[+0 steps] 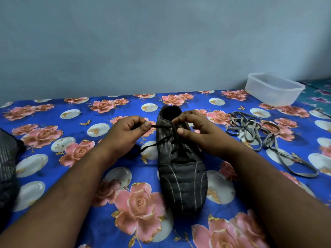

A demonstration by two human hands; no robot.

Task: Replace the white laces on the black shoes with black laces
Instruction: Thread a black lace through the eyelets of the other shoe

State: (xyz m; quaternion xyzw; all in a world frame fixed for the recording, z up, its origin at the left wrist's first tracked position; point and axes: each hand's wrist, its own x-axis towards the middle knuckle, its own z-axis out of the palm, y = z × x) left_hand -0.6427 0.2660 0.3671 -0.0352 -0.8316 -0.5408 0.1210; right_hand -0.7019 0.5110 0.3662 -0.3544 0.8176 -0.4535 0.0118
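Right up front, black shoe [180, 169] lies on the flowered sheet [139, 199], toe toward the camera, heel opening away. Black lace [179, 159] crosses its eyelets; one end trails off left onto the sheet. Left hand [128, 130] pinches the lace just left of the shoe's collar, grip closed on it. Right hand [192, 130] has curled fingers at the top eyelets, pinching lace. White laces [258, 135] piled right. Clear tub [275, 89] far right, by the wall.
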